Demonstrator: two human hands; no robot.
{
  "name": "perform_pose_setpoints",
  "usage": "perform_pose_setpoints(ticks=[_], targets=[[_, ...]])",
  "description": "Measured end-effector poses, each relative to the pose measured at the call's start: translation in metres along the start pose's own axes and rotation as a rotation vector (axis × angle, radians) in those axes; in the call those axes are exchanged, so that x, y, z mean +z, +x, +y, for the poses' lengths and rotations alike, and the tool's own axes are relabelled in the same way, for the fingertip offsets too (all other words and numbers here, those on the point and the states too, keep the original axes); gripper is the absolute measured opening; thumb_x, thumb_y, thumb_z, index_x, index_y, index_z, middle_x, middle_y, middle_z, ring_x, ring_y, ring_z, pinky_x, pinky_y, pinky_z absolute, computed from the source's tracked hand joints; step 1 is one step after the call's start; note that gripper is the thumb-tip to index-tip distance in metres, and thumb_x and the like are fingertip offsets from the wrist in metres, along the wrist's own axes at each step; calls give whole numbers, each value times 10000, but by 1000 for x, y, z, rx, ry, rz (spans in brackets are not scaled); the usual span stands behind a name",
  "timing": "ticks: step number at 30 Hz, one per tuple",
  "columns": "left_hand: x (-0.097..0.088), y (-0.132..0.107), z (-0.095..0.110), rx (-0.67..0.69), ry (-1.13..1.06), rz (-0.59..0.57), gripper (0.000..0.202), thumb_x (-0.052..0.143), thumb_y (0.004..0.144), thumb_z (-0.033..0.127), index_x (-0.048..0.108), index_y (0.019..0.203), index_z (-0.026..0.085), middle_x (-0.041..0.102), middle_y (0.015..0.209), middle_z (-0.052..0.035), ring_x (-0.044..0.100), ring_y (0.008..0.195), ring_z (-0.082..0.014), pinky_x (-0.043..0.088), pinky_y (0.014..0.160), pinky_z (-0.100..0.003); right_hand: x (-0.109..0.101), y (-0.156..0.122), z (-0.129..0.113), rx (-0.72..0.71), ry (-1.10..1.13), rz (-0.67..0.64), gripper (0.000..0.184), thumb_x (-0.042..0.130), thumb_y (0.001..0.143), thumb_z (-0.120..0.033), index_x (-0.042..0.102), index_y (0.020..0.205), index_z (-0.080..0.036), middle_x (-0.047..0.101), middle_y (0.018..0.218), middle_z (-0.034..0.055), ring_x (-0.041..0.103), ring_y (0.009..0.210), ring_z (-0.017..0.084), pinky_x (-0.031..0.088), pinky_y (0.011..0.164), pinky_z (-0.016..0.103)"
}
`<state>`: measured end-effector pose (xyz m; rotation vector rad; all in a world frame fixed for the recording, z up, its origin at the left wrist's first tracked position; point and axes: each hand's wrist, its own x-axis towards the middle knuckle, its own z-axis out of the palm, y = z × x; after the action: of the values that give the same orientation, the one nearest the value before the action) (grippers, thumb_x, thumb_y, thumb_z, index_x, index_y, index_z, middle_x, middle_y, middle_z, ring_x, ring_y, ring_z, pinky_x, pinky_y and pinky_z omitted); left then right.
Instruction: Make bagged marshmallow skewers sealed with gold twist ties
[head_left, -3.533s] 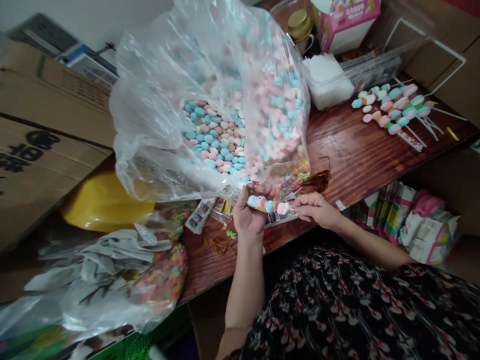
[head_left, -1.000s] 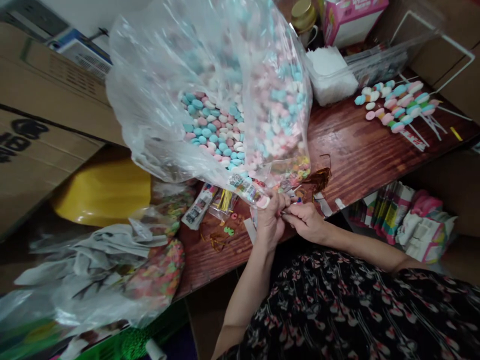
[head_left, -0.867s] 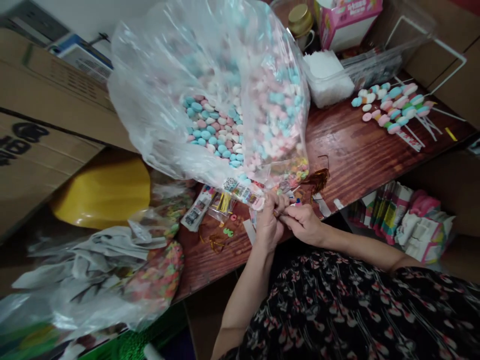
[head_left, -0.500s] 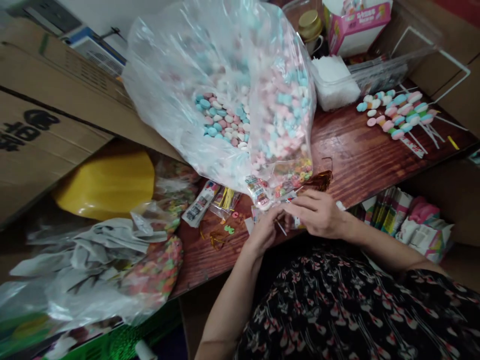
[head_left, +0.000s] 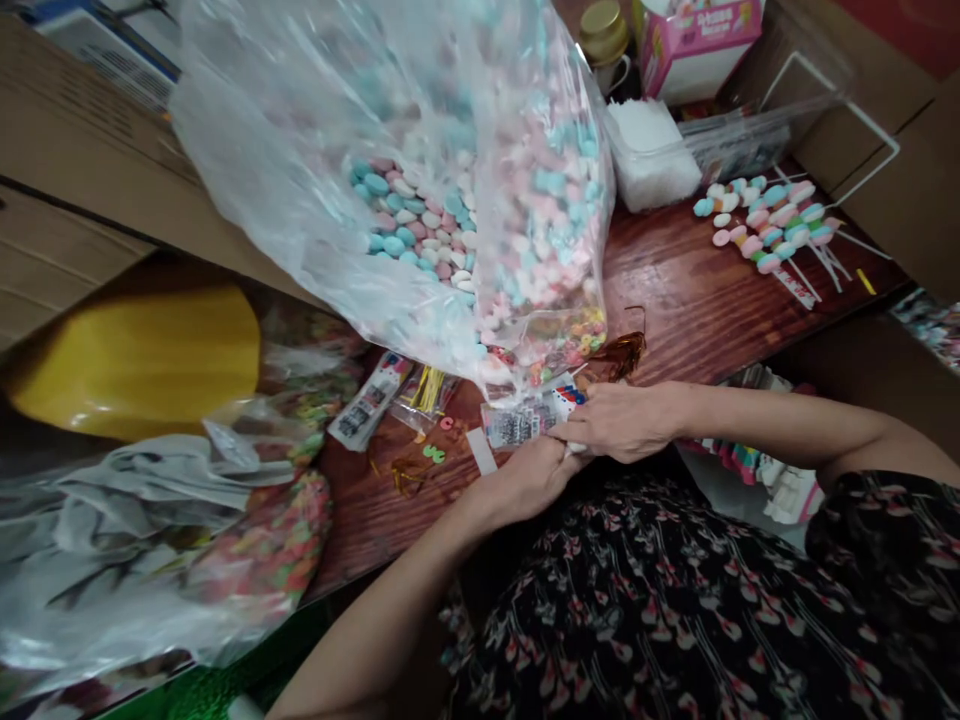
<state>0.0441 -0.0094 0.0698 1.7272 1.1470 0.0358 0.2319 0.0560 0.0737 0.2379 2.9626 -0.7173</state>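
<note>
My left hand and my right hand meet at the table's near edge, the right partly over the left. Both have curled fingers. A bit of something white shows between them, but what they hold is mostly hidden. Just beyond my fingers lies a stack of clear printed packets, beside a white strip. Past these stands a large clear plastic bag of pink, blue and white candies, with small ring candies in clear plastic at its near corner.
Candy skewers on white sticks lie at the right. Brown-gold twist ties, more printed packets and loose green rings are on the table. A yellow bowl-like object and a bag of ring candies sit left.
My hands have drawn closer together, the right now overlapping the left. The white stick and small printed packet at my fingers no longer show there; the packet stack is uncovered. The view has shifted.
</note>
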Motion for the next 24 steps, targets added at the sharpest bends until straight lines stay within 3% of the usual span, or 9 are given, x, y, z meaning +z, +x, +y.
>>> perform_pose_setpoints(ticks=[2,4,8,10,13,17,19,21,24], targets=[[6,-2,0,18,342,151,236,417,910,243,630,887,143,666,839,-115,629,784,-235,502,744,-369,-7,-2,2,42,113,-51,378,411,957,-286,452,1287,-107,685,936,110,576,720,182,366,658,313],[14,-5,-1,58,555,257,244,385,920,211,615,937,131,660,857,-131,621,798,-246,498,727,-371,-15,-5,8,41,199,-64,446,394,982,-364,416,1336,-94,688,937,117,592,738,183,382,653,301],[26,-8,-7,242,563,419,276,325,951,207,597,961,161,631,803,-93,579,730,-215,465,650,-324,-20,-8,18,8,251,-119,423,395,988,-382,464,1311,-118,687,898,98,591,722,175,406,662,291],[27,-6,-10,230,386,469,243,356,942,214,586,873,179,606,761,-70,556,701,-192,447,643,-307,-18,-9,17,40,162,-72,431,432,968,-353,454,1337,-133,683,891,96,584,719,183,405,660,301],[25,-3,-14,86,-169,457,250,433,932,300,516,724,188,508,616,-3,477,562,-129,393,553,-250,-15,-12,8,108,-126,180,467,489,926,-269,433,1378,-164,668,1015,135,587,863,227,408,755,366],[20,-5,-11,-72,-1012,260,287,562,861,460,495,774,195,345,516,85,270,389,-63,229,395,-195,-10,-17,1,-36,-372,498,354,459,940,-200,518,1286,-247,638,1179,89,494,1169,266,310,949,492],[19,-6,-8,-48,-1117,175,308,588,838,483,495,779,195,330,510,91,256,381,-59,222,387,-191,-4,-17,2,-104,-391,556,283,423,959,-189,566,1194,-257,665,1105,38,496,1156,234,263,976,501],[20,-6,-9,-1,-902,194,297,550,870,455,505,741,191,372,517,67,313,407,-72,262,416,-198,2,-16,6,-108,-389,516,231,412,951,-166,604,1060,-234,677,979,15,532,1036,205,244,971,502],[24,-3,-13,105,-259,411,245,532,874,313,526,664,187,472,588,4,425,523,-112,325,514,-229,8,-11,8,-7,-360,373,168,450,881,-129,608,896,-181,658,841,23,527,846,189,255,917,496]])
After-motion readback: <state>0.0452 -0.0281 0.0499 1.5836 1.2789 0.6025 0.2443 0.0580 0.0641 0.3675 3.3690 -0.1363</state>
